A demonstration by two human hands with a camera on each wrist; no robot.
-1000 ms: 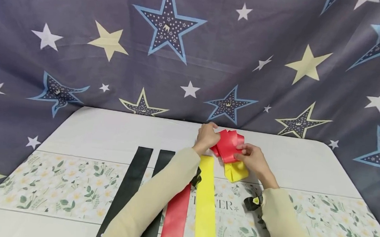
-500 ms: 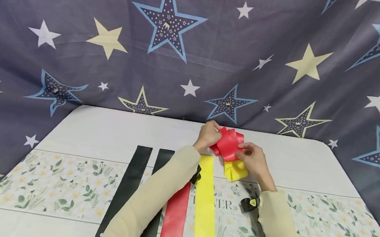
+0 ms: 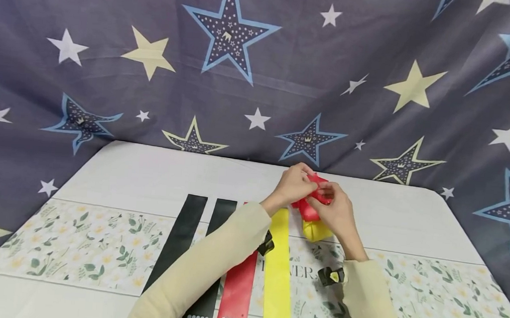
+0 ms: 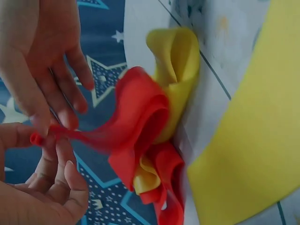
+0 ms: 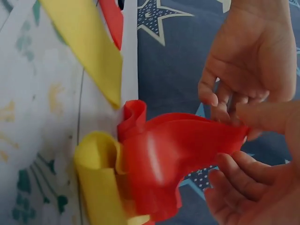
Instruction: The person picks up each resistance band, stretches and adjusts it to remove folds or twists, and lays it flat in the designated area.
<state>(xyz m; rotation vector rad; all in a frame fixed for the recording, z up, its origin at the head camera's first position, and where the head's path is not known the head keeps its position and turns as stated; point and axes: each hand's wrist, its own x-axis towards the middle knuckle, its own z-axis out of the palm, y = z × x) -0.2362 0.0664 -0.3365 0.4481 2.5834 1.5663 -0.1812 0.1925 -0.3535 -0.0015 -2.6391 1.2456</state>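
In the head view, my left hand (image 3: 295, 183) and right hand (image 3: 336, 208) meet at the table's far side over a bunched red resistance band (image 3: 308, 213). Both hands pinch its drawn-up end; the right wrist view shows this red band (image 5: 164, 150) stretched toward the fingertips. My left hand (image 4: 47, 197) has its thumb and fingers at the narrow, gathered tip, and my right hand (image 4: 51, 61) reaches the same spot. A looped yellow band (image 4: 176, 79) is bundled against the red folds, and a bit of yellow shows between them.
Flat bands lie left of the bundle: a yellow one (image 3: 278, 280), a red one (image 3: 236, 292) marked Heavy, and two black ones, the outer black band (image 3: 176, 242) and a black band (image 3: 198, 304) marked X-Heavy. A starry cloth (image 3: 261, 79) hangs behind the table (image 3: 169, 167).
My left hand has moved right toward the right hand, which has shifted slightly left. The red band's broad face, spread between them before, is now gathered up at their fingertips.
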